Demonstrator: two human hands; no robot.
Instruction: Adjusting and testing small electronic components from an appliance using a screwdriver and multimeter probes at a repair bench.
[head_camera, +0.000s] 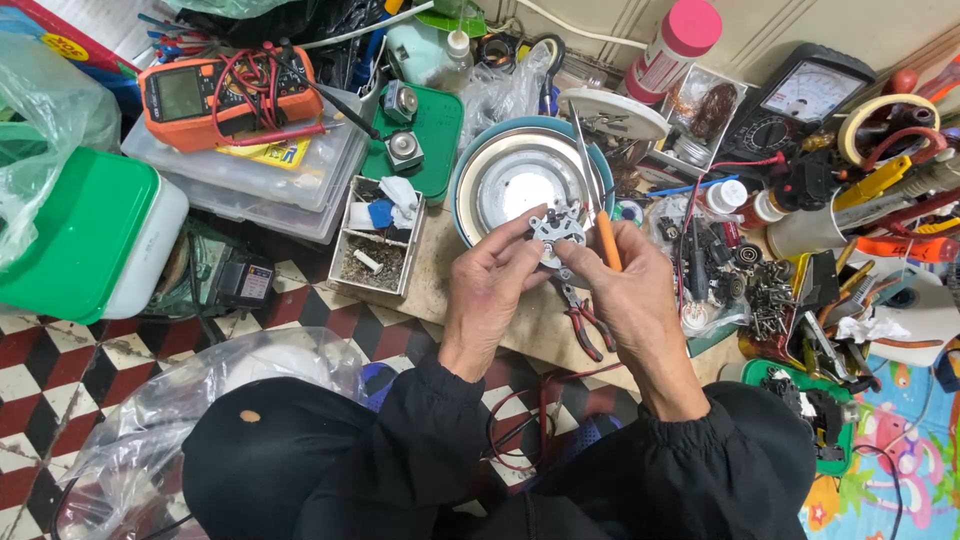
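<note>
The round metal bowl (520, 180), shiny inside with a teal rim, serves as the landmark.

Far to its left, a green-lidded white box (85, 235) sits at the edge of the checked floor (60, 360). Between that box and the bowl lie a clear plastic case (250, 185) carrying an orange multimeter (215, 95) wrapped in red leads, and a small open cardboard box (378, 240) of scraps. Just left of the bowl's rim, a green tray (432, 125) bears two small metal parts.

Directly in front of the bowl, over its near rim, both hands meet. The left hand (490, 290) pinches a small toothed metal part (556, 232) between thumb and fingertips, closed tightly on its left edge. The right hand (625, 295) grips the same part from the right and also clamps an orange-handled screwdriver (603, 232), whose thin shaft runs up across the bowl. The part hangs in the air just above the wooden board (540, 320), touching nothing but the fingers.

Below the hands, red-handled pliers (585, 325) lie on the board, the only object in that strip; the board's bare patch left of the pliers is the main open space.

Right of the bowl the surface is crowded: a white bottle with a pink cap (672, 45), an analogue meter (805, 100), a roll of tape (895, 125), and a heap of screws (765, 295) pressing close to the right wrist.
</note>
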